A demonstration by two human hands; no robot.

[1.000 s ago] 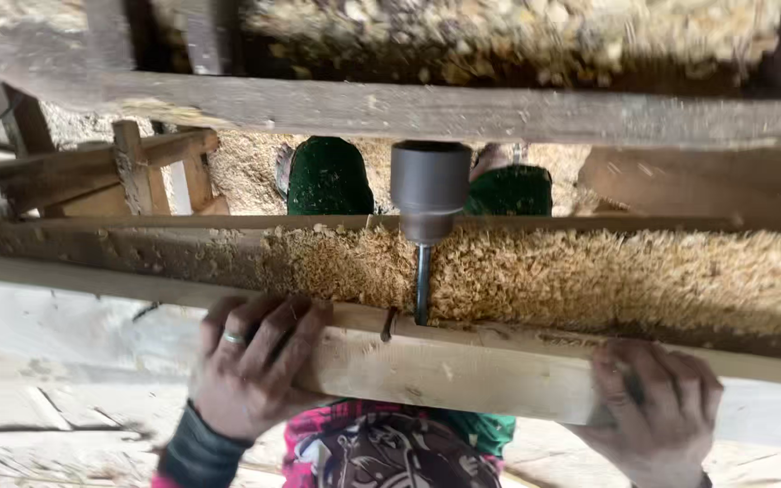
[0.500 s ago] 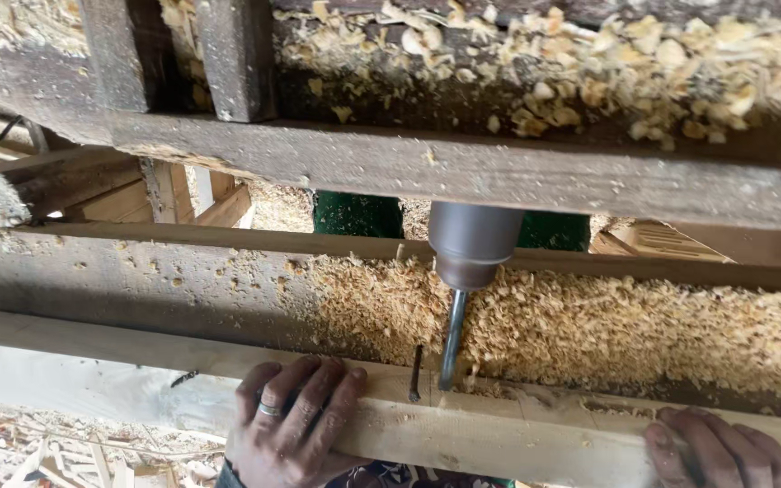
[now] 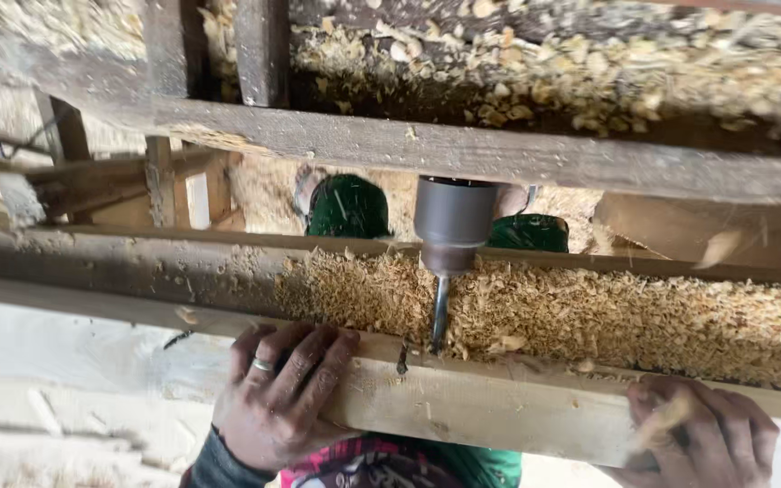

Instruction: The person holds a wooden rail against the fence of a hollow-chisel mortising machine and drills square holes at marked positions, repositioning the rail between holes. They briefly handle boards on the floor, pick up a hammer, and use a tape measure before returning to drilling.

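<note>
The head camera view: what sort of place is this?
Probably a woodworking shop. A drill bit meets a pale wooden plank gripped by the left hand and right hand, with wood shavings heaped behind.

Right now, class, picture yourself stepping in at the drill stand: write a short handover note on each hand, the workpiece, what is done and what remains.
Left hand: fingers wrapped over the near edge of the pale wooden board, pressing it in place.
Right hand: gripping the same board further along.
Drill bit: hangs from the grey chuck, tip at the board's far edge, wood shavings heaped behind it.
Done: one dark slot already shows just left of the bit.
Left: how deep the bit sits cannot be told.
</note>
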